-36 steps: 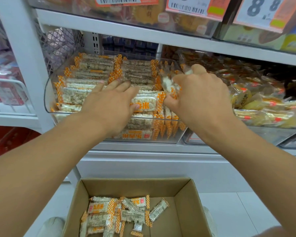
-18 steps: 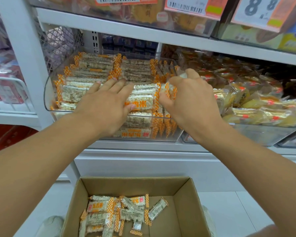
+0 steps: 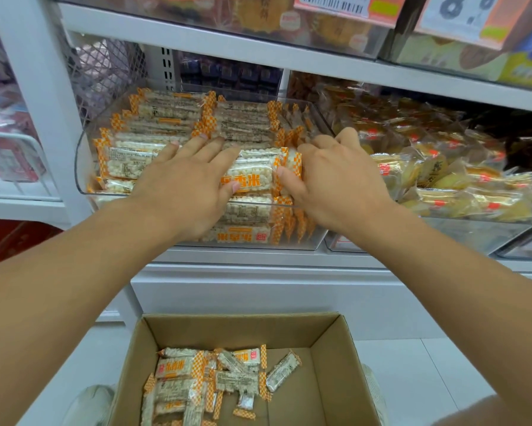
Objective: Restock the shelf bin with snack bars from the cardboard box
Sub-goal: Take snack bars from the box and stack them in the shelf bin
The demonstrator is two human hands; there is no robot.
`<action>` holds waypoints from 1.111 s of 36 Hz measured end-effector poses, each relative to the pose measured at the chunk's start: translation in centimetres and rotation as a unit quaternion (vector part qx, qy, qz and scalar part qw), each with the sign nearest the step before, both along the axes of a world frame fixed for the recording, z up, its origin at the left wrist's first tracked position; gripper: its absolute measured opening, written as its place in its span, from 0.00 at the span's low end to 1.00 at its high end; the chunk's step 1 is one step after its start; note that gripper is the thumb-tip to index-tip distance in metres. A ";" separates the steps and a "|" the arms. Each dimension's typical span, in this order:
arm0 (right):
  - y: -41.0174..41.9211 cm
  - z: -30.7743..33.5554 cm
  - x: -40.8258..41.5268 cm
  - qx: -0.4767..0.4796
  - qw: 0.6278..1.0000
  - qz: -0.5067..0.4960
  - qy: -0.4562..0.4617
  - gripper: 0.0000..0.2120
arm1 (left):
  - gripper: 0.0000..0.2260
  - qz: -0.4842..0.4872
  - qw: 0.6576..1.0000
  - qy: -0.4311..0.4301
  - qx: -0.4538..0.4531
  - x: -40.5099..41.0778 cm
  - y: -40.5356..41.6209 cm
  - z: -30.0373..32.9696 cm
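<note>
While left hand (image 3: 184,182) presses flat on orange-and-white wrapped snack bars (image 3: 154,142) in the clear plastic shelf bin (image 3: 83,167), right hand (image 3: 329,176) pinches upright bars into the row; judged step: tidying. Next: reach the brown cardboard box (image 3: 329,358) for more.

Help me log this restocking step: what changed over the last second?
The right hand came down from above the clear bin, lowering the upright snack bars it pinches into the gap at the right end of the rows. The left hand stayed flat on the stacked bars, fingers straight. The cardboard box and its leftover bars look unchanged.
</note>
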State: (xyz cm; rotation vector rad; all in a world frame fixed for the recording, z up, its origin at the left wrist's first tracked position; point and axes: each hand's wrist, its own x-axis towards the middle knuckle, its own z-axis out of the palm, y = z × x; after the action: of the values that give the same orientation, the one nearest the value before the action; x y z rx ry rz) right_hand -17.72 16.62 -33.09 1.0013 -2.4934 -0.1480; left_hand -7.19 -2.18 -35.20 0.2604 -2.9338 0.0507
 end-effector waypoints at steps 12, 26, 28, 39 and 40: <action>3.2 2.4 -0.9 0.004 0.985 0.054 -0.162 0.26 | 0.38 -0.114 0.988 0.107 0.016 -1.4 3.9 1.3; 2.8 1.6 -1.2 -0.051 0.998 0.045 -0.017 0.18 | 0.22 -0.098 0.983 0.141 0.062 -4.2 6.7 -0.4; 2.5 1.8 -0.9 -0.016 0.999 0.027 0.021 0.19 | 0.20 -0.081 0.983 0.153 0.067 -4.2 7.1 -0.5; 4.1 1.1 -1.8 0.081 0.996 0.023 -0.009 0.32 | 0.25 -0.103 0.990 0.094 0.028 -4.3 6.3 -0.6; 4.2 1.0 -2.2 0.070 0.996 0.038 -0.028 0.31 | 0.24 -0.102 0.990 0.093 0.031 -4.3 6.3 -0.6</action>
State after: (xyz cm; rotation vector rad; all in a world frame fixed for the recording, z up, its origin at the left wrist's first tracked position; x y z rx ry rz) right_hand -19.89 20.77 -32.09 1.1705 -2.5187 -0.2770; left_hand -11.51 4.13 -35.80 -0.0274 -2.7611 -0.0886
